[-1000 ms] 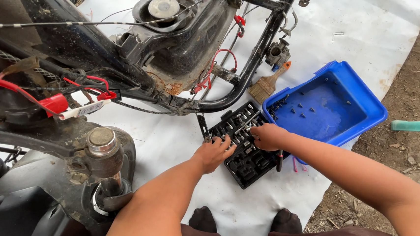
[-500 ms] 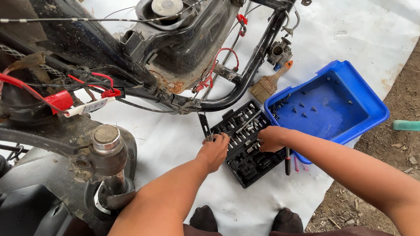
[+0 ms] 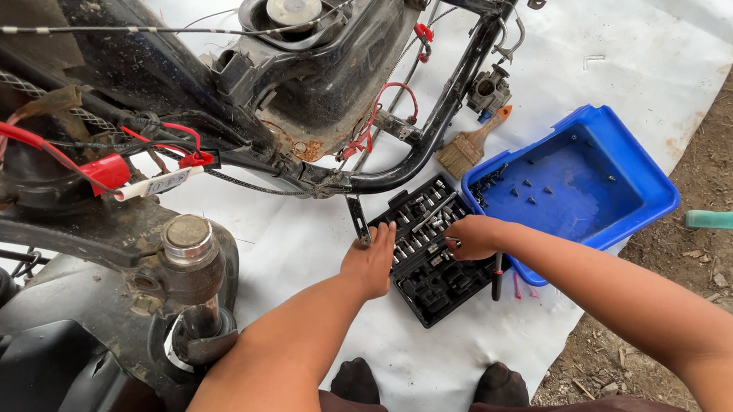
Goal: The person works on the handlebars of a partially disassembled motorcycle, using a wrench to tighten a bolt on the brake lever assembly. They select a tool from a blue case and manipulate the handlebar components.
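Both hands are down on a black socket set case (image 3: pixel 428 253) that lies open on the white sheet (image 3: pixel 317 235). Left hand (image 3: pixel 370 262) rests flat on the case's near edge, at about nine o'clock, fingers spread and holding nothing. Right hand (image 3: pixel 472 237) is curled into a loose fist over the middle of the case; I cannot tell if it is pinching one of the little shiny sockets. At three o'clock from the case, touching it, sits a blue plastic tray (image 3: pixel 640 187) with a few small bolts inside. At twelve o'clock lies a paintbrush (image 3: pixel 470 145) with a wooden handle. Up past that is the stripped motorbike frame (image 3: pixel 430 133), with red wires (image 3: pixel 80 161) hanging at ten o'clock.
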